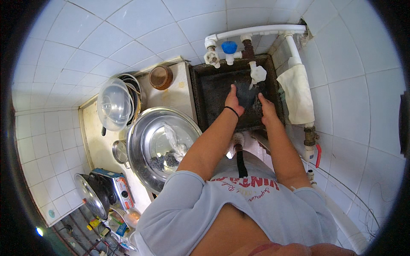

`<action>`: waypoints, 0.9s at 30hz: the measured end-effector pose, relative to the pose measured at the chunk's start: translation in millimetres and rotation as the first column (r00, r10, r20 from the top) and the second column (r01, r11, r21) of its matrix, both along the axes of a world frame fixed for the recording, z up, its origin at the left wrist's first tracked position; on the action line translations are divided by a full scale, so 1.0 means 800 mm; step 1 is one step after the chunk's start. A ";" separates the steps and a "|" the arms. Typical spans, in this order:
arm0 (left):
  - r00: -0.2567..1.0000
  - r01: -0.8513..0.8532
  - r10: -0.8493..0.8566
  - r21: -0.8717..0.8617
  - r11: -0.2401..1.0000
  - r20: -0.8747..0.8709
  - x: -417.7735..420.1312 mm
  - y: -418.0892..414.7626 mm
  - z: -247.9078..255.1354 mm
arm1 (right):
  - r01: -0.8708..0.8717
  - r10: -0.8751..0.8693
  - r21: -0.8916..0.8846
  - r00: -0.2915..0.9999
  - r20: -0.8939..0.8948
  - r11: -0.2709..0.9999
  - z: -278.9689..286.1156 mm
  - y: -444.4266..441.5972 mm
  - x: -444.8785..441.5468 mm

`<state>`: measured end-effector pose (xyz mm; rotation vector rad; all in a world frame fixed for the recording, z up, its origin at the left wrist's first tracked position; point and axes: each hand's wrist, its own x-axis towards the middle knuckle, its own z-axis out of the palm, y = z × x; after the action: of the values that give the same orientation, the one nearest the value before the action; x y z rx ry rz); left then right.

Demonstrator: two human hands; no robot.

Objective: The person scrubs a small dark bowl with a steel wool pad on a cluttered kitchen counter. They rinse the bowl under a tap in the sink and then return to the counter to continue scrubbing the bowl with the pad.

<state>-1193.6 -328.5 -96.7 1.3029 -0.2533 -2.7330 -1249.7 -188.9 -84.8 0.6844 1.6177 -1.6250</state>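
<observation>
A dark, rough-walled sink [211, 110] lies before me. My left hand [234, 101], with a black band at the wrist, is over its middle, thumb and fingers apart from the other hand. My right hand [266, 108] is over the sink's right part, facing the left one across a gap. Neither hand shows anything held. A white plastic tap [258, 74] hangs above and between them, and what looks like water falls from its spout. A large steel basin [137, 172] stands left of my left forearm, holding a twisted white cloth [173, 137] and a dark grey mesh-like bundle [165, 161].
White pipes [262, 29] with a blue-handled valve [229, 47] run above the sink. On the left counter are a brown pot [160, 77], stacked bowls and lids [113, 104], a small steel cup [120, 152] and a portable gas stove [123, 192]. A cloth-wrapped pipe [298, 96] stands right.
</observation>
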 end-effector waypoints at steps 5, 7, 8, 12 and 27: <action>0.994 -0.062 0.069 0.085 0.994 -0.084 0.010 0.001 -0.028 | -0.027 0.074 -0.273 0.984 0.164 0.962 -0.035 0.012 -0.013; 0.998 -0.038 0.040 0.047 0.998 -0.041 0.010 -0.001 -0.031 | -0.041 0.095 -0.348 0.986 0.140 0.937 -0.033 0.009 -0.013; 1.000 -0.007 0.007 -0.003 1.000 -0.003 0.011 -0.004 -0.033 | -0.062 0.103 -0.395 0.991 0.081 0.916 -0.031 0.009 -0.010; 0.920 0.283 -0.206 -0.201 0.938 0.333 0.011 -0.007 -0.022 | -0.235 0.256 0.101 0.896 -0.363 0.967 -0.009 -0.009 0.000; 0.971 0.236 -0.236 -0.296 0.926 0.038 0.030 -0.026 0.004 | -0.139 0.612 0.596 0.230 -0.757 0.790 0.031 0.003 0.017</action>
<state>-1169.2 -349.5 -93.2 1.2603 -0.8406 -2.7361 -1236.1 -186.3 -59.8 -0.7387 2.7327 -1.2649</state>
